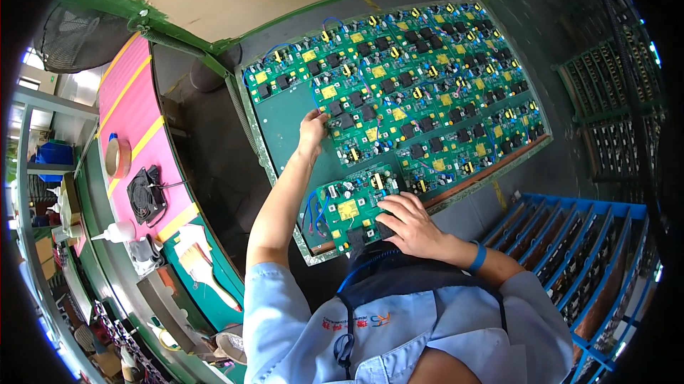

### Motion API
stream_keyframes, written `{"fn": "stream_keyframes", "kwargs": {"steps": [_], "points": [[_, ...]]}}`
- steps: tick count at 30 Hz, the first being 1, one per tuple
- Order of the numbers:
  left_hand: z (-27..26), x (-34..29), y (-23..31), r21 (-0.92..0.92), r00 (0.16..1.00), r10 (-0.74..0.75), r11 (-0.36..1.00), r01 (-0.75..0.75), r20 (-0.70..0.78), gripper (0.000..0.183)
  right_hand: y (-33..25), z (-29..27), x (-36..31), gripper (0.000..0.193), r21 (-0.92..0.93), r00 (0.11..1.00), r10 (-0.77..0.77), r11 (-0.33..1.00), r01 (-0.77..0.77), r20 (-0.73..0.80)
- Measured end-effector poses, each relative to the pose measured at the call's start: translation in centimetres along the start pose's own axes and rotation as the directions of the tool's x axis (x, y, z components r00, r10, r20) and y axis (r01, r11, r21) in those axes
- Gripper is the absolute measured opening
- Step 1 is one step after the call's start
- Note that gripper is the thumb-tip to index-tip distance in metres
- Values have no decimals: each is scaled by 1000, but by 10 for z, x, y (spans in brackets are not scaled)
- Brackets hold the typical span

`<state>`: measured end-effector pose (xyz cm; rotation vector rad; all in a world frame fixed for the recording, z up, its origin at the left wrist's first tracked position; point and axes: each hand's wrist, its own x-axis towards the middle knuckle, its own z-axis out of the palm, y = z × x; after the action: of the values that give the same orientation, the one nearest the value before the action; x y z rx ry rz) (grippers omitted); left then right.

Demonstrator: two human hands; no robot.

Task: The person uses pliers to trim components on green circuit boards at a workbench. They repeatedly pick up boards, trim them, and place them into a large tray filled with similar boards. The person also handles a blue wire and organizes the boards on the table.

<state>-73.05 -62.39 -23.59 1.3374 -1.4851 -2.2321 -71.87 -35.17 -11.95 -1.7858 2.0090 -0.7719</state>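
Many green circuit boards with yellow transformers and black blocks lie in rows on a green-topped table (281, 127). Closest to my body is one circuit board (348, 209), tilted near the table's front edge, with blue wires looping off its left side. My right hand (413, 227) grips its right side, fingers bent over the black parts. My left hand (313, 131) reaches forward, its fingers closed at the left edge of another circuit board (353, 117) in the middle row. The fingertips partly hide that contact.
At right stands a blue rack (570, 241) with boards in slots. Further back are dark racks (605, 78). On the pink bench at left lie a tape roll (117, 156), a black fan (146, 195), a white squeeze bottle (117, 232) and a brush (203, 270). A green frame borders the table.
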Motion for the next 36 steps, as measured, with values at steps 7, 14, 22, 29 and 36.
{"fn": "stream_keyframes", "kwargs": {"steps": [7,14,22,29,36], "points": [[-70,-20,15,49,990,119,992,-116,-75,36,-7,-56,24,41,299,994,37,954,-6,-98],[-112,-94,16,67,994,108,992,-108,-10,18,56,-53,155,41,787,964,211,562,-254,160],[-104,-180,2,150,994,106,983,-104,-7,28,105,87,236,47,167,998,-62,984,58,22],[-59,-225,7,288,994,103,951,-112,46,48,129,105,231,40,-51,996,-89,995,88,-5],[-24,-251,21,789,755,540,246,-564,371,68,128,110,233,28,-190,987,-134,975,116,-87]]}}
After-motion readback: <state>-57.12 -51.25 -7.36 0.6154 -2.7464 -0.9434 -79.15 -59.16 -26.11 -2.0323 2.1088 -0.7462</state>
